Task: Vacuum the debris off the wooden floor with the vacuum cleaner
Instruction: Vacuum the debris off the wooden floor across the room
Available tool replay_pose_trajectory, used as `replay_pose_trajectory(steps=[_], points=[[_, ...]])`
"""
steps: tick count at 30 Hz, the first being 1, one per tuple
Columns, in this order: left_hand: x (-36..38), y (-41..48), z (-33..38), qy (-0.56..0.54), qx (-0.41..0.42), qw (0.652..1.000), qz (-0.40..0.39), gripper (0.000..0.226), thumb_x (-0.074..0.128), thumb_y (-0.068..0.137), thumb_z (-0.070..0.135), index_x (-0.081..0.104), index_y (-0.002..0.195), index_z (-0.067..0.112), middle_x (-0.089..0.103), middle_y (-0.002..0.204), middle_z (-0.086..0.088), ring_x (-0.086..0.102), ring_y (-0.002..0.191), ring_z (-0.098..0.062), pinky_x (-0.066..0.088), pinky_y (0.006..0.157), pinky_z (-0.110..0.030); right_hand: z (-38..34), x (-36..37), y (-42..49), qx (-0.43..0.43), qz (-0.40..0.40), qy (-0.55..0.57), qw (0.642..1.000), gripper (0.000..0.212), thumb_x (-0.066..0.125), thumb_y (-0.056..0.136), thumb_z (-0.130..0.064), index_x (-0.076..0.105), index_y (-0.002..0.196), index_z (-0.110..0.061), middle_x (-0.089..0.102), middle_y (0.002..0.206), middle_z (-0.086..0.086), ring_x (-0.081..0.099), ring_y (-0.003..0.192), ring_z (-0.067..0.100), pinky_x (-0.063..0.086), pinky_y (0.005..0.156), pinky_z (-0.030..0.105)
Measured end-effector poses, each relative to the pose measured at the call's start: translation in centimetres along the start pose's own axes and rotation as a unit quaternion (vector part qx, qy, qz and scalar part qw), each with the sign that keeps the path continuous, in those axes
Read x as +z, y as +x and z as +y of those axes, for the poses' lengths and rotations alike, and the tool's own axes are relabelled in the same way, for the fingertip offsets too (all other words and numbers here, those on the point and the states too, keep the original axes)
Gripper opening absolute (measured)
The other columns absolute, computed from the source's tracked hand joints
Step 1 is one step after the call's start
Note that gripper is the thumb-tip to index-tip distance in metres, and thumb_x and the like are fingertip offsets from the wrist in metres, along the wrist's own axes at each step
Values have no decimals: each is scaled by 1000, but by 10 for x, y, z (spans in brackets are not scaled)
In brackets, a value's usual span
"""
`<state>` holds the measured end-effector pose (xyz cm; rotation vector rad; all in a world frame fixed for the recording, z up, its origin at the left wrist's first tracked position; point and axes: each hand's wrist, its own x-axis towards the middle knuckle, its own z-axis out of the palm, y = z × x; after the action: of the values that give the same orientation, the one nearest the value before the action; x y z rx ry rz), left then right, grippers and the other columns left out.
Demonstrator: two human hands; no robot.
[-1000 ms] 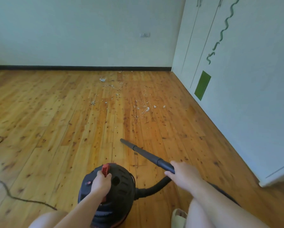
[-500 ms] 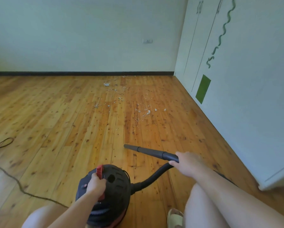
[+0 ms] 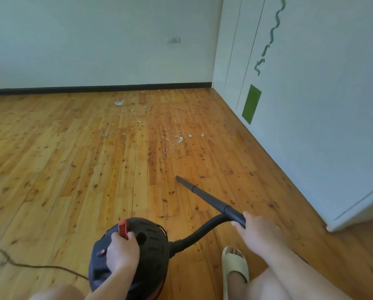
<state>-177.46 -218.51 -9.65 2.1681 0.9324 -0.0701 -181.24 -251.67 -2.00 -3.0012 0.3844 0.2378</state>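
A black canister vacuum cleaner [image 3: 151,254] with a red handle part sits low in the head view. My left hand [image 3: 121,251] grips its top handle. My right hand [image 3: 256,231] grips the rear end of the black wand [image 3: 205,197], whose tip points up and left, just above the wooden floor [image 3: 58,174]. A curved black hose [image 3: 199,232] joins wand and canister. White crumbs of debris [image 3: 172,137] lie scattered ahead of the tip, reaching back to the far wall.
A white wardrobe [image 3: 311,105] with green decals lines the right side. A dark skirting board [image 3: 94,88] runs along the far wall, with a socket [image 3: 173,40] above. The power cord [image 3: 30,265] trails left. My sandalled foot [image 3: 234,265] stands by the hose.
The view has moved closer to the debris. My right hand swung the wand so its tip points farther forward and to the right. My left hand keeps its grip on the canister handle.
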Motion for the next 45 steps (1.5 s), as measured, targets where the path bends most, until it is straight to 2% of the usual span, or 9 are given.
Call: replay_pose_trajectory(steps=[4,6,14,18,20,27,31,38,45], points=[[7,6,14,29,35,999,-6,23,45,105,32,51,107,10,60,77,-8,57,69,-26,45,69,-40,12,2,6,24,0,12,1000,58,32,103,-66,46,145,-29,65,100,-10,63,83,11,41,56,22],[10,8,20,36,51,998,-7,25,45,104,33,53,106,10,59,76,-7,57,74,-29,46,73,-41,13,-1,10,31,-2,7,1000,58,32,103,-66,45,146,-29,67,105,-11,65,88,11,40,56,22],[29,17,36,10,55,998,11,24,48,104,33,56,104,11,52,73,-2,54,75,-27,44,74,-40,-4,13,38,9,-21,60,998,53,38,102,-65,50,134,-24,62,88,-11,59,69,6,51,57,23],[35,24,42,3,68,998,16,22,50,104,32,57,102,11,52,72,0,52,72,-23,43,73,-39,-18,14,46,24,-7,61,998,50,40,103,-62,51,134,-24,59,88,-11,57,69,6,38,51,18],[36,28,43,-5,73,997,21,23,50,104,32,57,100,11,52,72,1,50,70,-22,43,74,-39,-23,13,47,35,-9,61,997,48,40,103,-62,52,131,-24,57,86,-12,56,69,7,39,51,18],[42,39,46,-26,83,996,26,27,48,105,35,57,96,12,59,74,-4,53,67,-17,46,70,-39,-49,12,48,3,-42,87,995,64,45,104,-58,35,156,-22,66,127,-3,69,106,14,54,73,23],[46,43,49,-25,80,996,33,26,47,105,37,55,97,13,60,74,-4,57,69,-21,49,68,-40,-72,9,43,-47,-57,69,995,61,45,104,-57,36,153,-22,66,126,-1,69,106,16,55,77,24],[50,53,51,-14,79,996,37,27,46,105,39,54,96,14,61,76,-5,59,68,-22,46,62,-38,-99,10,51,-70,-55,89,992,57,48,105,-53,39,151,-23,64,133,0,68,116,19,58,86,28],[51,63,58,31,65,997,37,26,42,106,41,49,99,17,59,78,-3,59,74,-26,49,67,-40,-136,10,54,-118,-73,103,985,52,48,105,-52,43,146,-23,63,133,2,66,118,23,57,90,32]])
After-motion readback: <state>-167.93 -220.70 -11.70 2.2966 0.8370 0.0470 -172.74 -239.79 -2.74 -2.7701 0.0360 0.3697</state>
